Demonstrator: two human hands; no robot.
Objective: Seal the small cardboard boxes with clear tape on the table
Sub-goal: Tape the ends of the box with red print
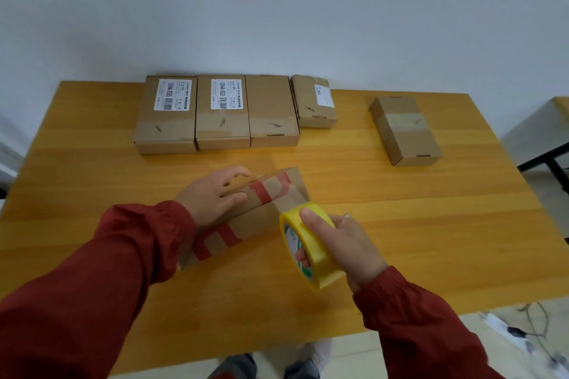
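Box [255, 221] with red print sits front middle of worktop [400, 224]. Left hand [212, 194] flat on its top, fingers stretched, pressing. Right hand [341, 243] grips yellow tape roll [320, 261], thumb on rim, fingers in core. Roll sits at box's right end, tape strip [289, 197] runs onto it. 4 boxes [221, 120] in back row, 1 box [405, 129] apart right.
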